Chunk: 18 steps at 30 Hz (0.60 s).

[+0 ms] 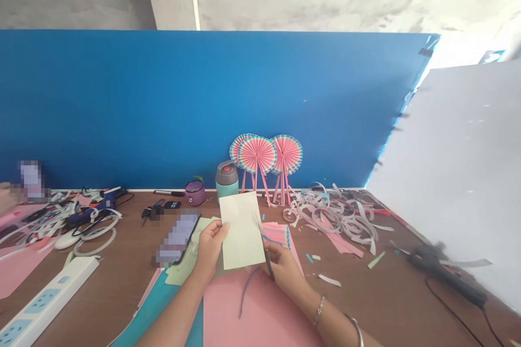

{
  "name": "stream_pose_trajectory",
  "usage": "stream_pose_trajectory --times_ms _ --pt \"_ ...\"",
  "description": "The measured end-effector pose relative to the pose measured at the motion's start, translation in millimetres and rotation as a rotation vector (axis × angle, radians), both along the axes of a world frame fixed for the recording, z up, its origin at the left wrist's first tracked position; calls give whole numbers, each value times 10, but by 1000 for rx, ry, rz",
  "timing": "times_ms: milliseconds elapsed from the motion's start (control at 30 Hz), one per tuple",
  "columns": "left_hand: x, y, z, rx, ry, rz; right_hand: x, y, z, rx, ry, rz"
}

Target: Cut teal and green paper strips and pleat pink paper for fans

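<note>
Between my hands is a rectangular pale green sheet of paper [242, 233], raised above a large pink sheet [248, 309]. My left hand [212, 241] pinches the sheet's left edge, thumb on the front. In my right hand [283, 265] are black-handled scissors [267, 261], their blades pointing up along the paper's right edge. Whether the blades are apart cannot be made out. Below the paper a thin dark strip or cord [245, 293] curves over the pink sheet. Behind stand several round pleated paper fans [257, 155] with pink legs.
Curled paper strips [337, 217] heap at the back right, with a glue gun [448, 271] and its cord nearer. A turquoise flask [227, 181], purple cup [195, 193] and phone [179, 238] stand or lie left of centre. A power strip [49, 301] lies front left. A blue partition [163, 108] backs the table.
</note>
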<state>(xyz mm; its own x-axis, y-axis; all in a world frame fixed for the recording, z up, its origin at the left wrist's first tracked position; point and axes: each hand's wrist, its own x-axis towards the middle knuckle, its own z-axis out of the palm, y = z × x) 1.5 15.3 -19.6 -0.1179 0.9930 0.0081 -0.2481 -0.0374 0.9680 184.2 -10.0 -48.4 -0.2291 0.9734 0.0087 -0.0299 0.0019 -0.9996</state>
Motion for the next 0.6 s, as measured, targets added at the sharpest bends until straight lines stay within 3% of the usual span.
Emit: stream_pose_trajectory --times_ms 267,600 --pt "42 -35 51 -21 -24 -81 -16 -22 107 29 14 -44" --pt "49 -45 57 -25 -24 -109 -10 -14 58 4 66 -66"
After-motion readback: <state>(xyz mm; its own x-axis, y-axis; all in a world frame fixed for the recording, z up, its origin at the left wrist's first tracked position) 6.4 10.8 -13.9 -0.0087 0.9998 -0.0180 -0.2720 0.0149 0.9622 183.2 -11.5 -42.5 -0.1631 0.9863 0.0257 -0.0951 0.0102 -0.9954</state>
